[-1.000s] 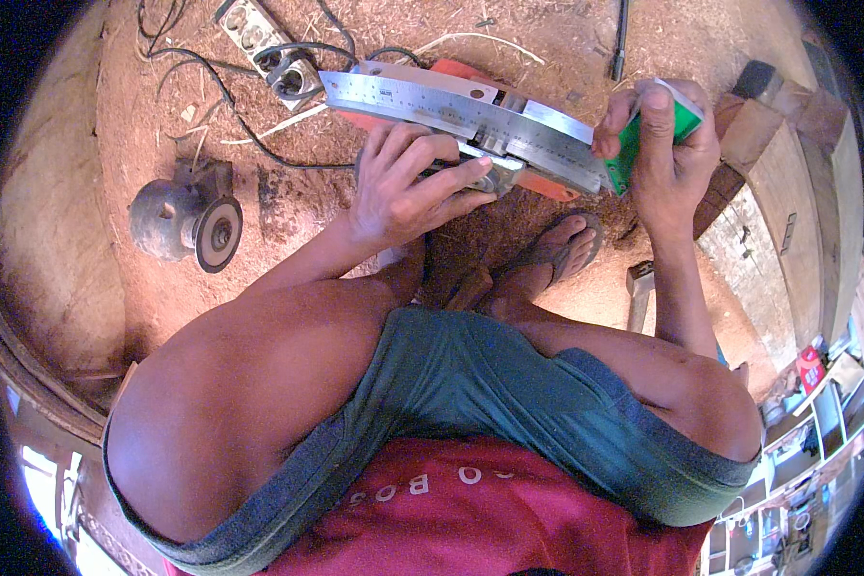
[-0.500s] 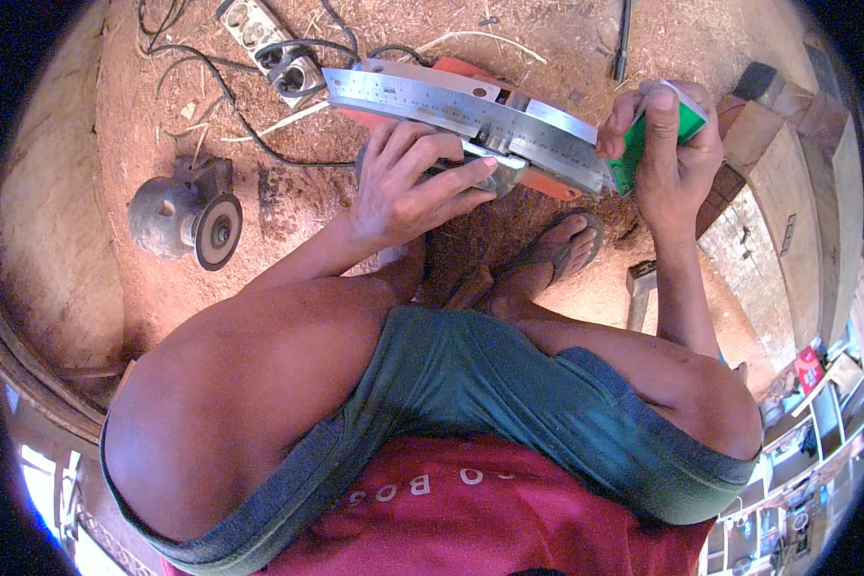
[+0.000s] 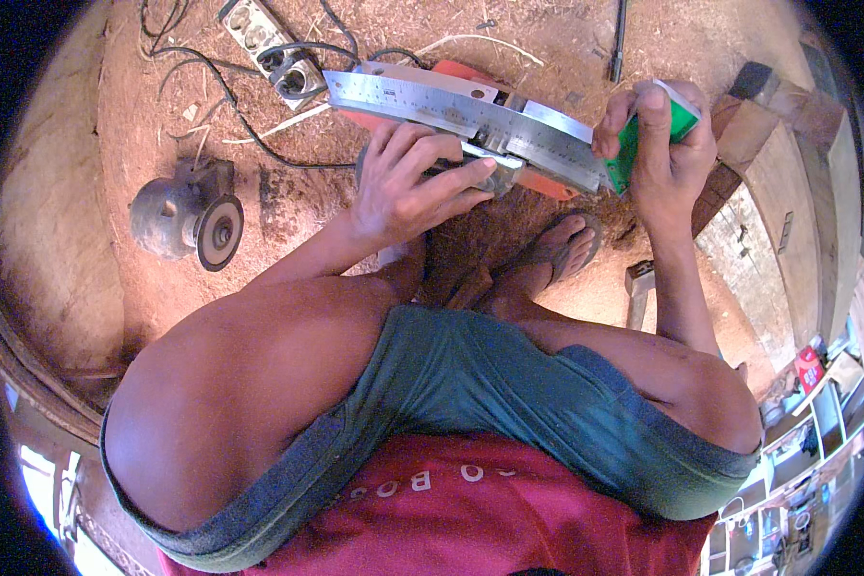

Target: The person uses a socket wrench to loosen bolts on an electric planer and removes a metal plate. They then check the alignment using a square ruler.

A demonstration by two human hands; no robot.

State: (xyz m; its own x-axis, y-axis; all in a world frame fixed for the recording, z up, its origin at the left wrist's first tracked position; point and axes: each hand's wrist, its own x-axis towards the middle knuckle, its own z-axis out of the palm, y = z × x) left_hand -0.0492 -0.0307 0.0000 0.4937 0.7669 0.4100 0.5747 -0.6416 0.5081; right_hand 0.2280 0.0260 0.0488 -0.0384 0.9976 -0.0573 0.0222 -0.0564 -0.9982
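Note:
My left hand (image 3: 415, 187) is wrapped round the near side of an electric planer (image 3: 557, 185) with a red-orange body, turned so that its flat metal sole faces up. A steel try square lies along the sole, its graduated blade (image 3: 403, 97) spanning most of the planer's length. At the blade's right end, my right hand (image 3: 664, 144) grips the square's green handle (image 3: 684, 119), thumb on the near face. The planer's grip is mostly hidden under my left fingers.
An angle grinder (image 3: 178, 219) with a worn disc rests on the sawdust-covered ground at left. A power strip (image 3: 259, 36) and black cords lie beyond the planer. Wooden boards (image 3: 758, 250) are at right, near a hammer-like tool (image 3: 639, 288). My sandalled foot (image 3: 571, 245) is below the planer.
My right hand has shifted slightly left with the green handle, which has tilted a little. The blade, the planer and my left hand look almost unmoved.

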